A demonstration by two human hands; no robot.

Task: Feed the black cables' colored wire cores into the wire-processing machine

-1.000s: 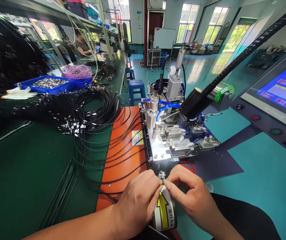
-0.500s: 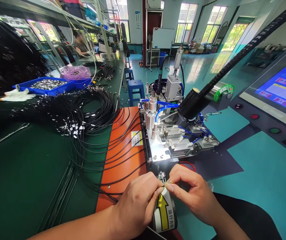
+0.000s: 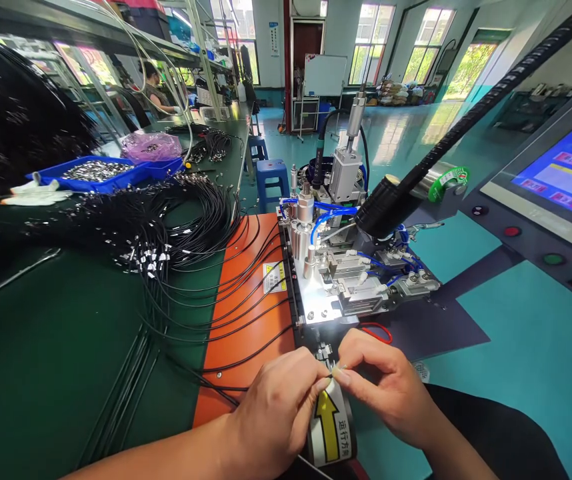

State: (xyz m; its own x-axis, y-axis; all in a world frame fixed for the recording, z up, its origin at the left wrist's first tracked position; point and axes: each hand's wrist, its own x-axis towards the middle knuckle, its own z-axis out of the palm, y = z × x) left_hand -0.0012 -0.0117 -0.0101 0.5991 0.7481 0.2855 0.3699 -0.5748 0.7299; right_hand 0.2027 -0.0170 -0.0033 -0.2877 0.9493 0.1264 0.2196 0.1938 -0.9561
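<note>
My left hand [image 3: 282, 400] is closed in a pinch around the end of a thin cable [image 3: 315, 468], whose length trails out below the palm. Fingertips of my right hand [image 3: 381, 383] pinch thin wire ends at the tip of that cable, almost touching my left fingertips. Just beyond both hands is a small metal fixture [image 3: 324, 351] at the front of the bench machine [image 3: 323, 293]. Under the fingers sits a white cylinder [image 3: 333, 427] with a yellow arrow and printed characters. The exact wire tips are partly hidden by my fingers.
Black cables [image 3: 201, 220] lie bundled on the green table [image 3: 56, 373], several crossing an orange plate [image 3: 246, 280] to the machine. A blue tray [image 3: 116, 180] holds small metal parts. A lamp on a flexible arm [image 3: 381, 207] overhangs the machine; a control panel [image 3: 531, 230] stands right. A person [image 3: 159, 93] sits far back.
Both hands stay nearly in place, fingertips still together at the wire ends. My fingers have shifted very slightly, and the view has moved a little.
</note>
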